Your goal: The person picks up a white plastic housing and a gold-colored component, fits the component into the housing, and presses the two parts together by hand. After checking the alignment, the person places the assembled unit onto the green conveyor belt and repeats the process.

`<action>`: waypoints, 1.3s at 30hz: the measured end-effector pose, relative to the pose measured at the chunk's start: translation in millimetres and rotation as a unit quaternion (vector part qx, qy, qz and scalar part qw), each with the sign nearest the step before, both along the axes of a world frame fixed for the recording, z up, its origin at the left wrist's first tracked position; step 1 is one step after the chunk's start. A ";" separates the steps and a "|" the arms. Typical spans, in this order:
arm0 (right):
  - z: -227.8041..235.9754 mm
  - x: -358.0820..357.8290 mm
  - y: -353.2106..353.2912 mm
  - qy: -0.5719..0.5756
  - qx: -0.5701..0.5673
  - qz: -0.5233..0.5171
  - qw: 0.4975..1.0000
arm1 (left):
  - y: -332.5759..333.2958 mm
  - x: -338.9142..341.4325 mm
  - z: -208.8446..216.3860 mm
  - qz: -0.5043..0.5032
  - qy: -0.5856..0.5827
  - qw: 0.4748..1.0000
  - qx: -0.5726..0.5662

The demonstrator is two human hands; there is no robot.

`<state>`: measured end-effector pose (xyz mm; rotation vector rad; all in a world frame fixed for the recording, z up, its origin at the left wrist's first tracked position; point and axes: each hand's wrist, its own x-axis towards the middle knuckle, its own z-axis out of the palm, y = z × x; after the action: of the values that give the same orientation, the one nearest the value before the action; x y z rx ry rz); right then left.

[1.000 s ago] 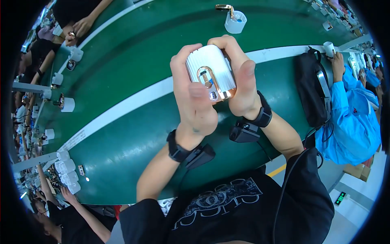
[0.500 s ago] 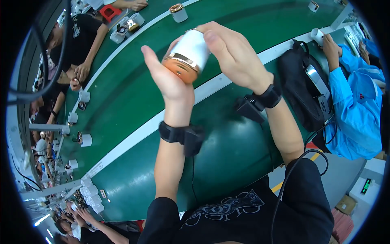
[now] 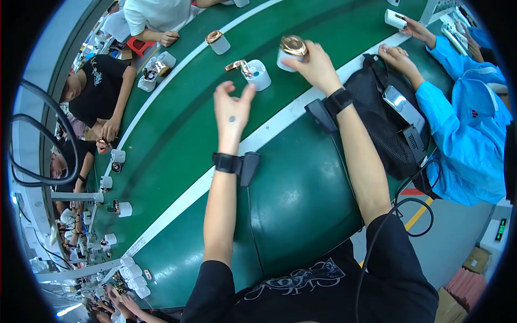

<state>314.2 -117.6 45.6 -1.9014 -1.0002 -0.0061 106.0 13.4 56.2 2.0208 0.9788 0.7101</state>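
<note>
My right hand (image 3: 315, 65) reaches out over the green conveyor belt (image 3: 183, 134) and grips a white cylinder with a copper-coloured top (image 3: 291, 51), which rests on or just above the belt. My left hand (image 3: 231, 110) hovers open above the belt, fingers spread, holding nothing. It is nearest to another white cylinder with copper parts (image 3: 254, 72), just beyond its fingertips. Both wrists wear black bands.
A third white cylinder (image 3: 217, 41) stands farther up the belt. More white cylinders (image 3: 121, 209) line the left edge. A black mesh bag (image 3: 388, 118) lies to my right beside a person in a blue sleeve (image 3: 458, 113). Other people sit across the belt at the far left.
My right hand has carried the white cylinder away from me and lowered it toward the belt. My left hand has let go of it and opened.
</note>
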 end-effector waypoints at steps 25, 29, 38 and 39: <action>47.5 -186.3 29.8 0.176 -0.146 0.603 0.764 | -58.7 -233.4 -0.5 -0.194 -0.084 0.973 -0.091; 67.3 -200.1 18.3 0.065 -0.206 0.563 0.798 | -50.7 -237.5 7.9 -0.249 -0.075 0.963 -0.065; 129.3 -217.0 -5.4 -0.155 -0.202 0.525 0.812 | -49.7 -239.9 -15.5 -0.272 -0.107 0.956 -0.015; 126.3 -215.8 -3.8 -0.155 -0.205 0.525 0.812 | -49.8 -238.6 -18.0 -0.271 -0.116 0.956 -0.004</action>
<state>98.4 -121.4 171.8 -1.4653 -2.3215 0.6020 -132.6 -36.4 38.2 2.0109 0.2647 0.6148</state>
